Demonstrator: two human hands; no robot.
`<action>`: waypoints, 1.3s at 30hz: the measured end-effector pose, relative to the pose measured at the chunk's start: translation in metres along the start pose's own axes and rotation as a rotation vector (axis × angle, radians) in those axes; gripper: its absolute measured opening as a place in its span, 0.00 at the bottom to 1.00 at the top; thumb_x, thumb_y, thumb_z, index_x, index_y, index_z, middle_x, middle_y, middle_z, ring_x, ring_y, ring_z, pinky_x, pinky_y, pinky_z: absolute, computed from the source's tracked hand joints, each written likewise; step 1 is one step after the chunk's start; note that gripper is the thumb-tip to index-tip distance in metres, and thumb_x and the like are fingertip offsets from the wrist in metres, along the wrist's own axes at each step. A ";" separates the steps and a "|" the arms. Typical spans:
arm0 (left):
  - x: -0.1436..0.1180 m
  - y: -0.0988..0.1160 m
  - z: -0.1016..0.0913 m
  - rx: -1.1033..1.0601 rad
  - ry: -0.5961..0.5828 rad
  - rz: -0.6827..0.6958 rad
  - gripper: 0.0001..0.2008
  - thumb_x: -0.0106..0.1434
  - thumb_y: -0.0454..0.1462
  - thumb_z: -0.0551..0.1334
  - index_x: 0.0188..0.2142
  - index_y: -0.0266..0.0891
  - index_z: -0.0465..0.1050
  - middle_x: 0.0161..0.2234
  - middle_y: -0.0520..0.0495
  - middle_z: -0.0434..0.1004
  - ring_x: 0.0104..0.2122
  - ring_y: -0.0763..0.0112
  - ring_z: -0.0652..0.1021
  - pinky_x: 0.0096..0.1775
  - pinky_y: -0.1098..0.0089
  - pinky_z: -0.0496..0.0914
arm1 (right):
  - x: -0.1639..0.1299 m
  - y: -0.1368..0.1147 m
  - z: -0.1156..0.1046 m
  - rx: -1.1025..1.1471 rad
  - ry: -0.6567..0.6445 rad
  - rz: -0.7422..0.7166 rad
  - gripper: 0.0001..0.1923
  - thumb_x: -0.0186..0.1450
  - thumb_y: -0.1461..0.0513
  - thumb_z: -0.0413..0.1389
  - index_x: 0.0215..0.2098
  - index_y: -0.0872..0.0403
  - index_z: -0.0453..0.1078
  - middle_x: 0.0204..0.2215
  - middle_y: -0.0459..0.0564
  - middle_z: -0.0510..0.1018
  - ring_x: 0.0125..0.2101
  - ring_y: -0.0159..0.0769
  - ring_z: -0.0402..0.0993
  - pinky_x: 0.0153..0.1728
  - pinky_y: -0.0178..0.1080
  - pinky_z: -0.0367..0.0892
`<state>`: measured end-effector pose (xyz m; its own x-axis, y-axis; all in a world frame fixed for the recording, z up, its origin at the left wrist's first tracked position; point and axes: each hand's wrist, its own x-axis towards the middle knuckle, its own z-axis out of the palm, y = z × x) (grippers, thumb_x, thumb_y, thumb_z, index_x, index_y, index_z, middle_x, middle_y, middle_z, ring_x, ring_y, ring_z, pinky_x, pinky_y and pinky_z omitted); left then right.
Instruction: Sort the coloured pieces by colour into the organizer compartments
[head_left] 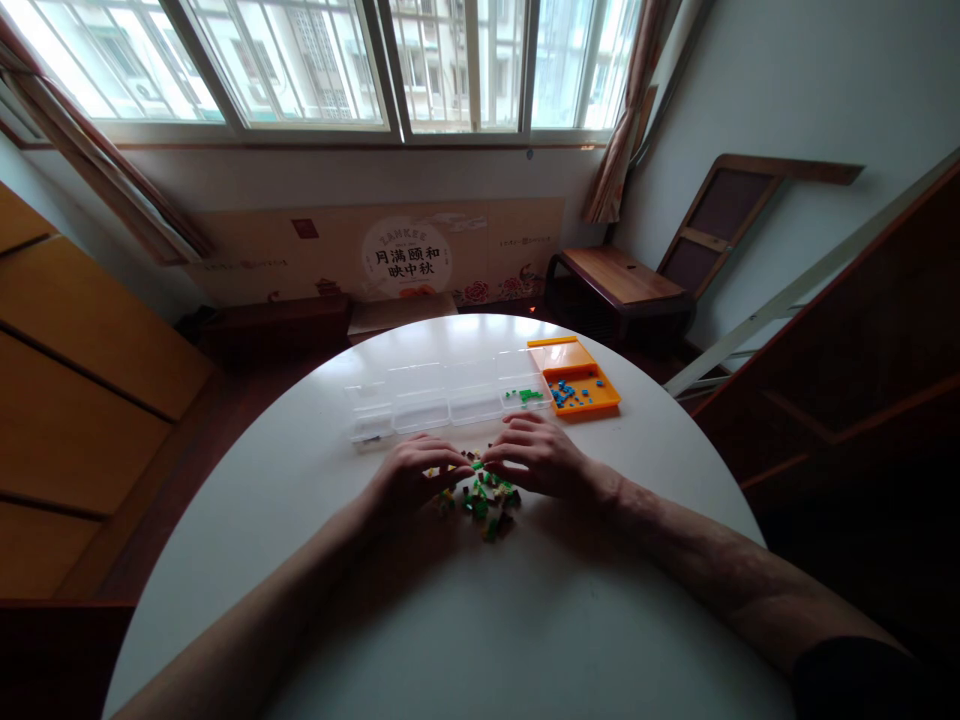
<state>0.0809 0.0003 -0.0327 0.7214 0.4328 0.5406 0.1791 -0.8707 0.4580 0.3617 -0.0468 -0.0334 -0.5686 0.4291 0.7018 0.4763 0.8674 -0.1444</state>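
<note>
- Nearest, two bare forearms come in over the round white bench (465, 620) from 7 and 5 o'clock and meet just short of its middle, so both hands work one spot.
- The left hand (411, 478) lies palm down at the 9 o'clock edge of a heap of small building bricks (484, 497), fingers curled and fingertips pressed together on the heap. It looks like a pinching grip on a brick or two, though the piece itself is too small to make out.
- The right hand (534, 458) lies palm down at the heap's 2 o'clock edge, fingers fairly flat and spread over the bricks. I would judge this a loose, open grip that pens the pieces in; I cannot see anything held.
- The heap lies between the two hands, touching both: mostly green bricks with some dark and a few yellowish ones. They overlap too much to count; roughly a dozen or two show.
- Beyond the hands, toward 12 o'clock, one clear plastic compartment box (442, 398) lies flat, long side across. It sits within easy reach, which suits sorted pieces. A few green bricks (529, 396) lie in its right end cell; the other cells appear bare.
- Touching its 3 o'clock end is one orange tray (592, 400) holding a scatter of blue bricks (570, 394), about ten, kept apart from the green.
- Farthest, past the bench: one low wooden table (619, 277) at 1 o'clock, and a printed cardboard panel (405, 258) against the wall under the window (315, 60).
</note>
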 end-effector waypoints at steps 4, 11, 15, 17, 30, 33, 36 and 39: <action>0.001 0.004 -0.003 0.007 0.010 -0.044 0.10 0.76 0.43 0.69 0.42 0.42 0.87 0.37 0.44 0.90 0.35 0.65 0.86 0.44 0.65 0.77 | 0.000 0.000 0.000 -0.012 0.002 0.032 0.03 0.77 0.59 0.64 0.46 0.46 0.81 0.36 0.45 0.87 0.37 0.37 0.81 0.59 0.47 0.75; 0.003 0.014 -0.022 -0.047 0.019 -0.133 0.09 0.76 0.41 0.69 0.41 0.40 0.85 0.35 0.45 0.85 0.30 0.71 0.78 0.37 0.71 0.75 | -0.003 0.016 -0.006 -0.095 0.257 0.320 0.03 0.76 0.60 0.64 0.42 0.47 0.80 0.33 0.44 0.85 0.35 0.39 0.80 0.61 0.53 0.71; 0.001 0.013 -0.040 -0.157 -0.134 -0.184 0.08 0.75 0.39 0.68 0.40 0.38 0.85 0.33 0.46 0.81 0.29 0.74 0.74 0.31 0.74 0.70 | -0.013 0.036 -0.008 -0.167 0.353 0.540 0.04 0.75 0.58 0.64 0.44 0.49 0.81 0.31 0.45 0.84 0.33 0.41 0.79 0.57 0.53 0.70; 0.000 0.013 -0.048 -0.189 -0.224 -0.207 0.06 0.73 0.38 0.69 0.40 0.38 0.85 0.33 0.46 0.80 0.29 0.74 0.74 0.31 0.74 0.69 | -0.018 0.042 -0.007 -0.166 0.348 0.629 0.06 0.74 0.58 0.65 0.47 0.50 0.81 0.33 0.46 0.85 0.33 0.42 0.79 0.53 0.52 0.71; -0.001 0.011 -0.054 -0.138 -0.383 -0.217 0.09 0.72 0.43 0.71 0.37 0.42 0.85 0.30 0.50 0.80 0.26 0.75 0.74 0.30 0.74 0.68 | -0.014 0.032 -0.005 -0.115 0.285 0.578 0.05 0.73 0.61 0.62 0.46 0.50 0.79 0.33 0.47 0.83 0.37 0.44 0.79 0.51 0.51 0.71; -0.002 0.009 -0.041 -0.106 -0.299 -0.201 0.12 0.75 0.43 0.69 0.36 0.40 0.84 0.30 0.50 0.79 0.26 0.75 0.75 0.31 0.75 0.69 | -0.012 0.027 -0.006 -0.114 0.270 0.532 0.05 0.73 0.63 0.61 0.46 0.49 0.79 0.34 0.48 0.83 0.39 0.45 0.79 0.52 0.51 0.71; -0.003 0.006 -0.020 -0.070 -0.097 -0.176 0.12 0.77 0.43 0.67 0.38 0.39 0.82 0.32 0.48 0.80 0.28 0.75 0.75 0.33 0.74 0.69 | -0.008 0.018 -0.005 -0.073 0.189 0.387 0.05 0.73 0.63 0.61 0.46 0.48 0.79 0.37 0.48 0.85 0.43 0.45 0.78 0.55 0.51 0.72; -0.003 0.004 -0.005 -0.047 -0.040 -0.150 0.12 0.78 0.43 0.67 0.40 0.39 0.82 0.35 0.47 0.82 0.31 0.72 0.77 0.37 0.72 0.71 | -0.003 0.007 0.000 -0.005 0.063 0.221 0.03 0.74 0.62 0.63 0.45 0.48 0.79 0.39 0.48 0.87 0.43 0.44 0.78 0.54 0.50 0.73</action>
<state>0.0761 -0.0039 -0.0290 0.7152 0.5470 0.4350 0.2567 -0.7846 0.5644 0.3669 -0.0425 -0.0368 -0.4075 0.5919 0.6954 0.5878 0.7528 -0.2962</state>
